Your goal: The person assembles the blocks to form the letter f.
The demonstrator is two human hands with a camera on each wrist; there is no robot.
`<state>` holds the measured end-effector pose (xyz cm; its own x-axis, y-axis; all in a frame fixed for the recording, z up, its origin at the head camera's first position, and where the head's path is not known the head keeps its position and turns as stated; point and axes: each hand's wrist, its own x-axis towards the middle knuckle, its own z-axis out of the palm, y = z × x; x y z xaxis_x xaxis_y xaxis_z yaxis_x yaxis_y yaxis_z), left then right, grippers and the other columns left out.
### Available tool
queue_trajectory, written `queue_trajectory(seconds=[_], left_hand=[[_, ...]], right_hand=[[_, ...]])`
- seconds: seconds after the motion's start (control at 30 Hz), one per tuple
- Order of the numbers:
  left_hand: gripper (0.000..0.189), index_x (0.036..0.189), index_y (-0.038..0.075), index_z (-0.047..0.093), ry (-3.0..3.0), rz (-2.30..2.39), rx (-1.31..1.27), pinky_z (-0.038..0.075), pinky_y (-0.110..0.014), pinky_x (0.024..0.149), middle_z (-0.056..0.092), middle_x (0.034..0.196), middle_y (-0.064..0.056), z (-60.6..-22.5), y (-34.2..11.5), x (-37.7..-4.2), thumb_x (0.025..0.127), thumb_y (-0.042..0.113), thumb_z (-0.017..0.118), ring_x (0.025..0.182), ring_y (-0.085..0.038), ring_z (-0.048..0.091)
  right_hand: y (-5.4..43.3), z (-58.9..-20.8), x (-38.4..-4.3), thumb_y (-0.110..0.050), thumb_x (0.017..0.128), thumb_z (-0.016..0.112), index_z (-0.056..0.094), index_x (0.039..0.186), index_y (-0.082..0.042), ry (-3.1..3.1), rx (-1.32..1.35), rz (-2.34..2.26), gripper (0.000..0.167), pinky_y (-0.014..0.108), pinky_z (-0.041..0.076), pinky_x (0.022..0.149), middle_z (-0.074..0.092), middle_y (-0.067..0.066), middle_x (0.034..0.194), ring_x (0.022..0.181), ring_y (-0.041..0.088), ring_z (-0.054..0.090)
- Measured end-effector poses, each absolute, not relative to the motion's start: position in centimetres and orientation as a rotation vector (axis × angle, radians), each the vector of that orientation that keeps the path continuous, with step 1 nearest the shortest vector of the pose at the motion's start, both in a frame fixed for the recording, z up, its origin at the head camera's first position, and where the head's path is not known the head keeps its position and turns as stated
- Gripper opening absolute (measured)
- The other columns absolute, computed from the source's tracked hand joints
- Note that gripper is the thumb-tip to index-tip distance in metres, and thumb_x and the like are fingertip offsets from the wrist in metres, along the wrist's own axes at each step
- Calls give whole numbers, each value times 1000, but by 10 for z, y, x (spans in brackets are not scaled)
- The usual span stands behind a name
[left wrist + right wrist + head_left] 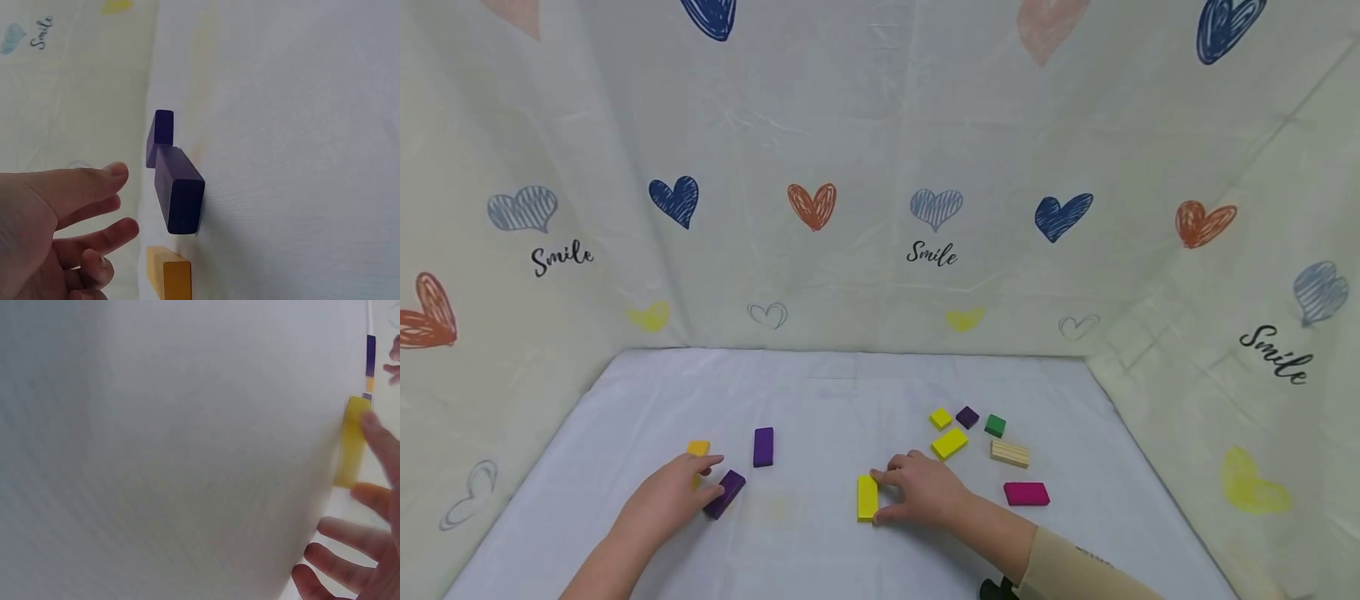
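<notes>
On the left of the white cloth, my left hand reaches over an orange-yellow block, partly covering it in the head view. Its thumb overlaps the end of a slanted purple block there. In the left wrist view a gap shows between the spread fingers and that purple block. My right hand pinches a long yellow block by its ends, between thumb and forefinger. The other fingers of that hand stand apart from the block in the right wrist view.
Another purple block lies farther back on the left. Behind the right hand are a yellow block, a small yellow block, a dark purple cube, a green cube, a plain wooden block and a magenta block.
</notes>
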<state>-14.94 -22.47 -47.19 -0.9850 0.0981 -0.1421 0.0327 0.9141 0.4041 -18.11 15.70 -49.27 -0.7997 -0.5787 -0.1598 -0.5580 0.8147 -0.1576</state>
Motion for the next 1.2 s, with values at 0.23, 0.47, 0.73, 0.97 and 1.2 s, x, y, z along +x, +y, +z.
queue_trajectory(seconds=[0.23,0.47,0.73,0.97,1.2], left_hand=[[45,125,6,68,2841,569,34,51,-55,87,71,105,-10,-474,-218,-152,86,27,77,100,-32,65],[43,122,6,69,2838,449,16,52,-55,84,72,102,-8,-481,-208,-151,86,27,77,97,-31,66],[46,125,6,67,2807,408,-29,52,-54,82,70,103,-8,-485,-202,-157,87,30,76,91,-25,65],[53,126,1,65,2778,391,-53,52,-55,82,69,105,-13,-484,-202,-158,87,34,76,88,-25,63],[56,131,0,61,2775,461,-13,53,-52,79,68,102,-11,-483,-202,-158,86,30,76,86,-21,62]], right_hand=[[158,-494,-180,-68,76,71,63,134,-33,2795,-874,-171,68,25,51,79,64,-7,112,97,13,54],[160,-494,-177,-66,76,72,62,135,-33,2796,-889,-178,68,23,50,78,64,-8,111,95,11,53],[161,-493,-178,-67,77,72,62,135,-33,2807,-883,-156,68,24,50,78,64,-8,112,96,11,53],[159,-493,-178,-68,75,72,62,135,-34,2813,-875,-140,69,23,50,77,64,-8,111,96,11,54],[158,-493,-177,-68,75,72,62,135,-35,2822,-869,-124,69,25,51,78,64,-9,112,97,12,54]])
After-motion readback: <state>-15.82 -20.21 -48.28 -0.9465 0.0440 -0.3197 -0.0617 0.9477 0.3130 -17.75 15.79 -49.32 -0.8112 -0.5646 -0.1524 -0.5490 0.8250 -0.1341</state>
